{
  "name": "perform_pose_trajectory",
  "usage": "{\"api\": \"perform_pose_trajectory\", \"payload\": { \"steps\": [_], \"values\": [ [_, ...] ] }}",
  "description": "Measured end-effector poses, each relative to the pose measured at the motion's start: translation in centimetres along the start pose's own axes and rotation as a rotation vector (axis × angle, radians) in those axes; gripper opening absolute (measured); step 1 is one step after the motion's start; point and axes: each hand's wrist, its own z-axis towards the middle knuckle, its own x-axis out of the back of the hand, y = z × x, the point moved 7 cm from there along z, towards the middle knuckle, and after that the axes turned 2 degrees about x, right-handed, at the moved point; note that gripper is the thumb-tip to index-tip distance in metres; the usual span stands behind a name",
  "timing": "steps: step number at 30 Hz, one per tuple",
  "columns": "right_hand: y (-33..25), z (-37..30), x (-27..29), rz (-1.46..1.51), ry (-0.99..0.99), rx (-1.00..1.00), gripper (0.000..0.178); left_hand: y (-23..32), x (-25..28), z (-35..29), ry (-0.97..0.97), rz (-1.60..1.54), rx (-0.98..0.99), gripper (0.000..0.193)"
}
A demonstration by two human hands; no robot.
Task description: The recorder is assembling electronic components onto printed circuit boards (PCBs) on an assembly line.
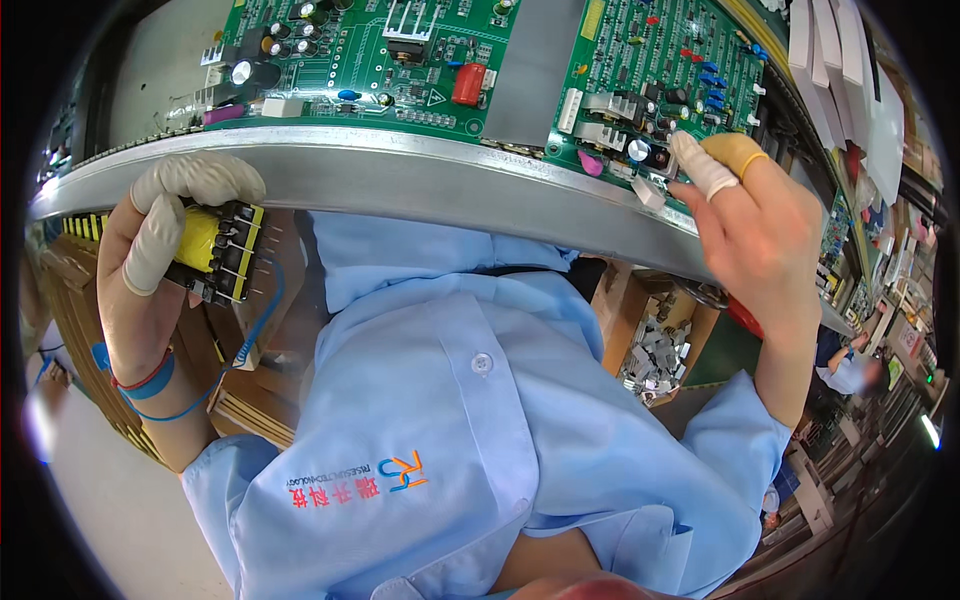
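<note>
My left hand (165,215), with pale finger cots on its fingers and thumb, grips a transformer (222,250) in front of the rail. The transformer has yellow tape, a black frame and rows of metal pins pointing to the right. On the right, my right hand (755,215) reaches over a green circuit board (600,72), its covered fingertips down among the parts. These fingers are bent together; whatever lies between them is hidden. Close to the thumb is a white block-shaped part (648,192), with a round capacitor (638,150) and a pink part (590,163) to its left.
A metal rail (400,165) runs across in front of the boards. Another green board (350,60) lies left of a grey strip (535,70). Below the rail, a box (655,345) holds loose metal pieces. A blue coiled cord (255,335) runs from my left wrist. Another person (850,370) is far right.
</note>
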Motion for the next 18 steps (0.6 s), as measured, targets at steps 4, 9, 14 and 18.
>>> {"api": "perform_pose_trajectory", "payload": {
  "steps": [4,9,14,18],
  "values": [
    [1.1,-0.3,0.2,0.121,0.04,-0.061,0.031,1.6,-1.4,-0.7,-0.078,-0.231,0.063,0.047],
    [5.0,-6.3,2.5,0.283,0.155,-0.398,0.051,2.7,-3.7,2.2,0.006,-0.046,0.062,0.095],
    [8.3,-24.4,4.9,0.139,0.657,-1.1,0.036,7.2,-10.7,7.1,-0.09,0.39,-0.136,0.098],
    [6.2,-42.4,0.5,-0.161,0.291,-1.669,0.041,10.2,-18.9,10.1,-0.257,0.689,-0.571,0.062]
  ]
}}
